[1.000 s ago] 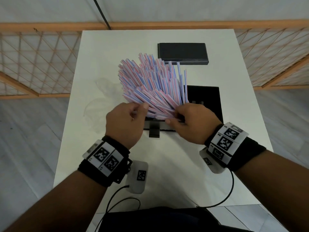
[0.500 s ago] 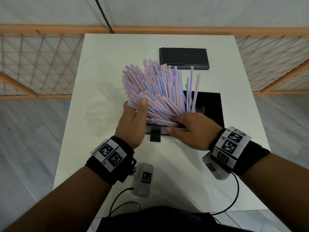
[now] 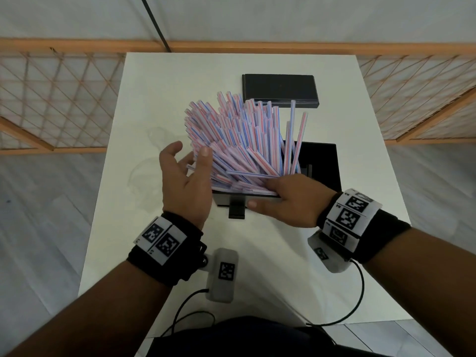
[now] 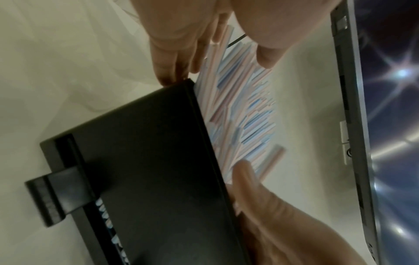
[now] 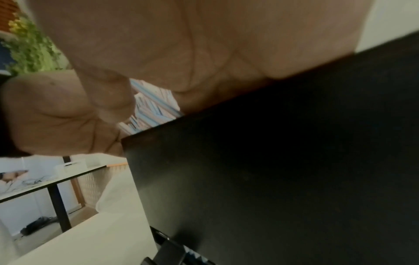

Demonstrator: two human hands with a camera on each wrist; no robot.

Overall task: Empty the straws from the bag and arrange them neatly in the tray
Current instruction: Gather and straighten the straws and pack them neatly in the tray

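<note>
A thick fan of pink-and-blue striped straws (image 3: 244,140) stands with its lower ends in the black tray (image 3: 322,161) and leans away from me. My left hand (image 3: 190,154) is open at the fan's left side, fingers spread, and only the thumb touches the straws. My right hand (image 3: 288,197) lies over the straws' lower ends at the tray's near wall, with its thumb along the outside of that wall. Its fingers are hidden under the straws. The left wrist view shows the tray (image 4: 147,161), the straws (image 4: 244,111) and the right hand (image 4: 260,206). The empty clear bag (image 3: 149,173) lies left of the tray.
A black lid (image 3: 279,90) lies flat at the back of the white table (image 3: 257,266). A small black tab (image 3: 236,211) juts from the tray's near wall. Wooden lattice panels (image 3: 59,104) flank the table on both sides. Wrist cables trail over the near edge.
My left hand let go of the straws and opened to their left. The fan rose more upright, and two straws now lean apart at the right. My right hand flattened over the lower ends.
</note>
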